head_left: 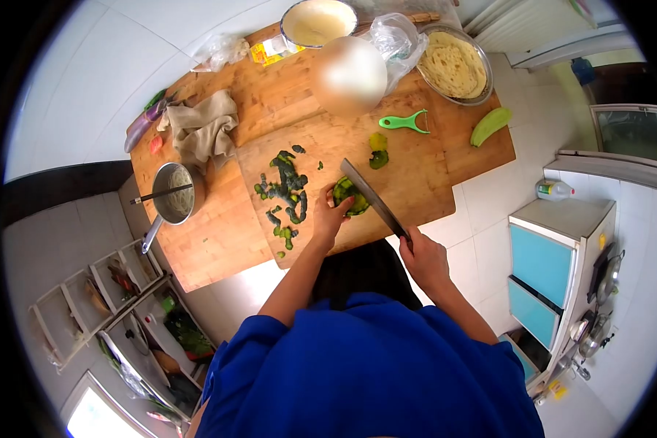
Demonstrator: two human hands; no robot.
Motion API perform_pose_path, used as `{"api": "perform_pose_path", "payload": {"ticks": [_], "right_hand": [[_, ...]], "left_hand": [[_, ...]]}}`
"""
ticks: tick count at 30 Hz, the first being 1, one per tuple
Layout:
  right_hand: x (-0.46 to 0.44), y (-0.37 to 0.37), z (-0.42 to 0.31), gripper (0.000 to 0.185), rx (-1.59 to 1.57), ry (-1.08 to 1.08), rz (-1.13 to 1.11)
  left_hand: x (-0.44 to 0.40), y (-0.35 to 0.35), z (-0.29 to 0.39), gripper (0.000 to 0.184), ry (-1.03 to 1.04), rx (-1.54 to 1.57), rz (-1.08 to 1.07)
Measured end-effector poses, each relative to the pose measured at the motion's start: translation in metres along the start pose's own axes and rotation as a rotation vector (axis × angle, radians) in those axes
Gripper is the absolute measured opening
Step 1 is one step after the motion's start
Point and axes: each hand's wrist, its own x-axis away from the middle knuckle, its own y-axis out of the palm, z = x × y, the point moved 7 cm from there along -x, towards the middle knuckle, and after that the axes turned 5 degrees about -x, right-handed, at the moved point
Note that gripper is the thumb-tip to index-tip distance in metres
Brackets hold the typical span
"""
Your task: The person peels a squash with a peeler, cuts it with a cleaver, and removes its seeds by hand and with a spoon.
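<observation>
Worktop (219, 244) with cutting board (420, 193): your left hand (330, 217), fingers half-curled, holds the green vegetable (352, 198) there; your right hand (425, 261), fingers closed, grips the knife (376, 198) — apparently cutting; the next stroke calls for tucked fingertips.

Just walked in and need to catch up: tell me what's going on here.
A person is at a board with a dark-green vegetable. The left hand holds the vegetable on the board, and the right hand grips a knife, its blade right beside it; whether it is cutting in, I can't tell. Dark-green scraps are scattered on the left side of the board. A green peeler lies farther off, untouched.
</observation>
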Motion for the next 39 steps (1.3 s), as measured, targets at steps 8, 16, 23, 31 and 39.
{"api": "perform_pose_path", "payload": {"ticks": [8, 16, 23, 31, 39], "right_hand": [[0.007, 0.006, -0.006, 0.016, 0.079, -0.033, -0.021], [-0.001, 0.009, -0.033, 0.017, 0.338, 0.018, -0.158], [-0.013, 0.004, -0.043, 0.012, 0.288, 0.046, -0.228], [-0.03, 0.007, -0.056, 0.011, 0.268, 0.011, -0.262], [-0.024, 0.029, -0.026, 0.011, 0.239, 0.083, -0.299]], "left_hand": [[0.002, -0.002, -0.003, 0.055, 0.004, 0.051, -0.041], [0.001, -0.012, 0.004, 0.044, 0.199, -0.207, 0.116], [0.022, -0.031, 0.057, 0.051, 0.619, -0.581, 0.426], [0.0, 0.018, 0.126, 0.009, 1.159, -1.525, -0.507], [-0.005, 0.02, 0.104, 0.012, 1.238, -1.429, -0.427]]}}
